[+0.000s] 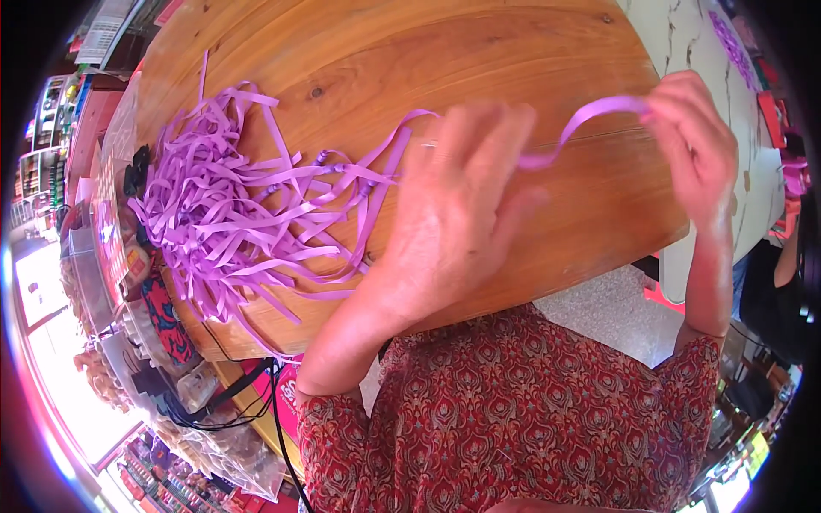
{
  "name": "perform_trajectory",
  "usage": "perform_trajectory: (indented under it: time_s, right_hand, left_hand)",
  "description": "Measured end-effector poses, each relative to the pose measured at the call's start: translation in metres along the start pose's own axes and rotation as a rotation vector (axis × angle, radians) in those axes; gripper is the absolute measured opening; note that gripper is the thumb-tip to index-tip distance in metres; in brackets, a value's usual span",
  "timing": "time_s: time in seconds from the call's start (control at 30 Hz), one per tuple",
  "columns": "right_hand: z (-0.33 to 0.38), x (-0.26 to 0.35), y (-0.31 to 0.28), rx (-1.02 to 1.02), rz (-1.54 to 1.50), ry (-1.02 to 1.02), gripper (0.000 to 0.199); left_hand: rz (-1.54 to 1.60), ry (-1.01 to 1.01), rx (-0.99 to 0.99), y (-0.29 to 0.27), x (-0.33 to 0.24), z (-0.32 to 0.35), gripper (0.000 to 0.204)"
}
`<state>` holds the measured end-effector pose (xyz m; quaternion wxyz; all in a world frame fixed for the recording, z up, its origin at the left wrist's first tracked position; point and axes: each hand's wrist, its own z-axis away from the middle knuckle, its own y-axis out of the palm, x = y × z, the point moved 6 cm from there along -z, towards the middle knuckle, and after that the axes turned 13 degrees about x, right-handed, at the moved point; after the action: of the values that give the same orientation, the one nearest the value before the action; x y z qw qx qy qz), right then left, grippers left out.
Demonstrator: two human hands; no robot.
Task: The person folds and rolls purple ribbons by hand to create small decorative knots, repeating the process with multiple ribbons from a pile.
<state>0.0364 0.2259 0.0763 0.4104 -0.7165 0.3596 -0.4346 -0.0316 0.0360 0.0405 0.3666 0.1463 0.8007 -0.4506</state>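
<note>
A long purple ribbon [590, 112] stretches across the wooden table, its right end pinched between the thumb and fingers of my right hand [697, 145]. My left hand [453, 205] is over the middle of the table, blurred by motion, with its fingers spread and the thumb apart. The ribbon passes behind that hand, so whether they touch there is hidden. Left of it lies a tangled heap of purple ribbons [205, 201], with loose strands trailing toward my left wrist. Several strands carry small darker purple wound bits [321, 157].
The wooden table top [385, 60] has a curved near edge close to my body. A white marbled surface [676, 34] adjoins at the right, with another purple bunch [731, 47] on it. Bags and plastic containers [85, 265] crowd the left edge, and black cables [274, 385] hang there.
</note>
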Motion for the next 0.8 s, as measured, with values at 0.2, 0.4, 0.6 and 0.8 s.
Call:
perform_trajectory:
  time_s: [0.2, 0.4, 0.6, 0.8]
  right_hand:
    - [0.0, -0.018, 0.019, -0.013, 0.382, 0.225, 0.036]
    - [-0.077, 0.07, 0.083, 0.064, -0.07, -0.278, 0.03]
    - [-0.123, 0.089, 0.132, -0.016, -0.051, -0.279, 0.017]
    - [-0.122, 0.105, 0.141, -0.103, 0.137, -0.286, 0.014]
  left_hand:
    - [-0.344, -0.258, -0.114, -0.061, 0.028, 0.028, 0.018]
    - [-0.563, -0.329, -0.028, -0.09, 0.064, 0.071, 0.018]
    - [-0.725, -0.256, 0.037, -0.08, 0.058, 0.059, 0.016]
    - [-0.685, -0.122, -0.013, -0.083, 0.049, 0.063, 0.013]
